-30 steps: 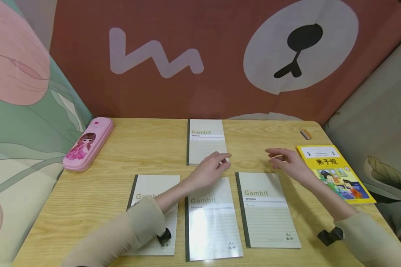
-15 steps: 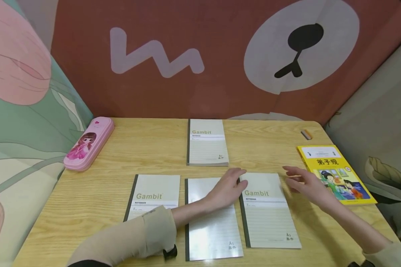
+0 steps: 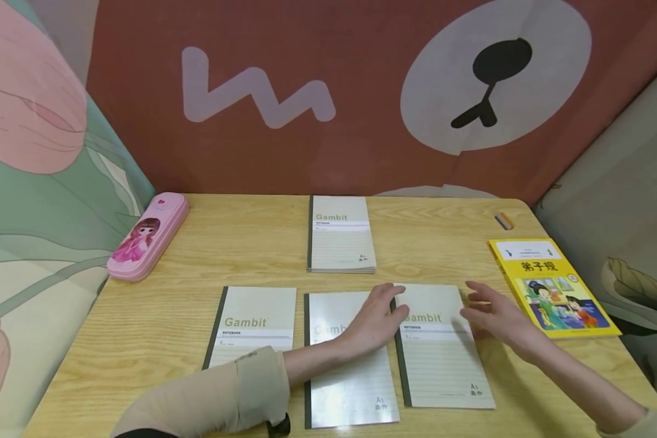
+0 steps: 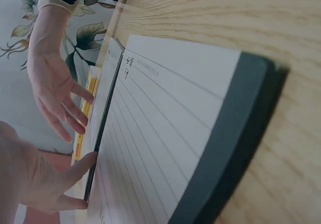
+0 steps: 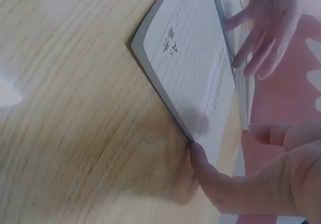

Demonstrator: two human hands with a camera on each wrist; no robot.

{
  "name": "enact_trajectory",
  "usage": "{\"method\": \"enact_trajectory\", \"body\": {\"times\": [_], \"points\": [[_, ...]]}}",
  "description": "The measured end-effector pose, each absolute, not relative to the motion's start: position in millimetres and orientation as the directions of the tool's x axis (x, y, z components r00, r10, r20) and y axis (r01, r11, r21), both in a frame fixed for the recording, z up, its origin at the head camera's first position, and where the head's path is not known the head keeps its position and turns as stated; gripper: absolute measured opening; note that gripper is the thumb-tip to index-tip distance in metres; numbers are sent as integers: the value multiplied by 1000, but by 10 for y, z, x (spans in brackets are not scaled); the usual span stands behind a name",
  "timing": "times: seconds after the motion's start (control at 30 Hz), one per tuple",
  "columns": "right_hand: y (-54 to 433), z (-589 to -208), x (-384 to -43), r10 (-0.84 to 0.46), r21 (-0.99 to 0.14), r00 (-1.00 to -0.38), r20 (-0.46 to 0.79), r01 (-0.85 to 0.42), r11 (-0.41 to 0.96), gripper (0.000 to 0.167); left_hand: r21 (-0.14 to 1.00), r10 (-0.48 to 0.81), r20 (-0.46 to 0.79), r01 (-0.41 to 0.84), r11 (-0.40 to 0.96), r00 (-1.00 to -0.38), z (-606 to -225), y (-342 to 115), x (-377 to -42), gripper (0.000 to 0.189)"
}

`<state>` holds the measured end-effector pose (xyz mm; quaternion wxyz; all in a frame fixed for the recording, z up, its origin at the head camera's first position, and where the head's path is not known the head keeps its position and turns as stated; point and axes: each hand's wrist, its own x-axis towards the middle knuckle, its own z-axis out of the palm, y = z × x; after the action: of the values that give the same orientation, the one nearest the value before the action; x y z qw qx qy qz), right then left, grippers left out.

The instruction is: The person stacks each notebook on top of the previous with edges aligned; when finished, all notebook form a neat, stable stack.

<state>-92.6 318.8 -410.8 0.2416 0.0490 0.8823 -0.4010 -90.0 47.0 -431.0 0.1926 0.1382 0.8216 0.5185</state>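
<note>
A pale Gambit notebook [image 3: 443, 365] with a dark spine lies flat at the right end of a row of three. My left hand [image 3: 375, 322] reaches across the middle notebook [image 3: 350, 389], its thumb and fingertips right at the right notebook's spine near the top. On the opposite side, my right hand [image 3: 500, 319] is at that notebook's right edge. In the right wrist view, the right hand's thumb [image 5: 200, 161] touches the edge of the notebook [image 5: 185, 68]. Both hands have loosely extended fingers, curled round nothing.
A third notebook [image 3: 260, 310] lies at the left, partly under the left sleeve. A short stack of notebooks [image 3: 341, 243] sits at the back. A pink pencil case [image 3: 148, 237] stands back left; a yellow book [image 3: 553, 286] and small striped block [image 3: 504, 221] lie right.
The left hand has moved from beside the back stack rightward and nearer to the right notebook's spine. The right hand has come nearer too, down to that notebook's right edge.
</note>
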Motion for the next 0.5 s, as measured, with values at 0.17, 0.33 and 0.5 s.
{"method": "enact_trajectory", "body": {"times": [0.17, 0.33, 0.5], "points": [[3221, -4114, -955, -93, -668, -868, -489, 304, 679, 82, 933, 375, -197, -56, 355, -906, -4338, 477, -915, 51], [3239, -4135, -998, -102, -657, -866, -489, 288, 697, 75, 948, 342, -231, -131, 292, -911, -4347, 477, -949, 39], [3245, -4133, -1056, -120, -656, -846, -520, 306, 690, 79, 952, 365, -276, -202, 228, -889, -4324, 463, -990, 44]]}}
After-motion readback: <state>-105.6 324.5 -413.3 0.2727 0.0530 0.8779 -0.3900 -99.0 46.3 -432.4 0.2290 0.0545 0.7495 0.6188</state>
